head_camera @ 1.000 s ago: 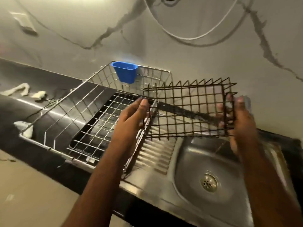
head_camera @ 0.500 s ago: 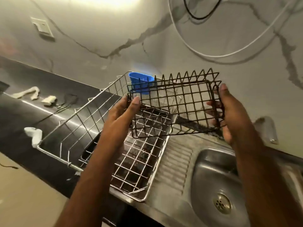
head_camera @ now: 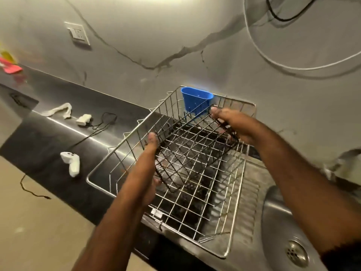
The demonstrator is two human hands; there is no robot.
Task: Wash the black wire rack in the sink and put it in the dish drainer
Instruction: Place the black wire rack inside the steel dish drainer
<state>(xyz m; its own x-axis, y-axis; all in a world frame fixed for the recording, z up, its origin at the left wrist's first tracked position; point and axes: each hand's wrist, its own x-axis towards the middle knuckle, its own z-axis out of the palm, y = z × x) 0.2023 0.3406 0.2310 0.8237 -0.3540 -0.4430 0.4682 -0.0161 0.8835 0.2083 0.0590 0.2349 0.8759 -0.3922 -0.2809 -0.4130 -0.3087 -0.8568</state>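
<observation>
Item: black wire rack of square-mesh grid [head_camera: 192, 151], held tilted inside the chrome wire dish drainer [head_camera: 101, 182], near end low, far end raised toward the blue plastic cutlery cup [head_camera: 196, 100] hooked on the drainer's back rail; not yet released; contact with the drainer floor not discernible

Handling: judged light and stiff, unlikely to flex; probably wet, so thin wires may slip; prone to snagging on the drainer's grid; best taken by opposite edge wires, as now

Left hand [head_camera: 149, 165]: at the near-left edge, thumb up along the rim wire, fingers hidden beneath, evidently gripping the edge

Right hand [head_camera: 232, 124]: at the far-right edge, fingers curled over the rim wire, forearm stretched across the drainer

Setting: drainer resting on the ribbed steel drainboard [head_camera: 252, 192]; round steel sink bowl [head_camera: 277, 222] to the right, well apart from the rack

Adjacent: white handheld controller [head_camera: 71, 162], white cloth scraps [head_camera: 58, 111] and thin black cable [head_camera: 101, 124] on the dark countertop [head_camera: 39, 145]
</observation>
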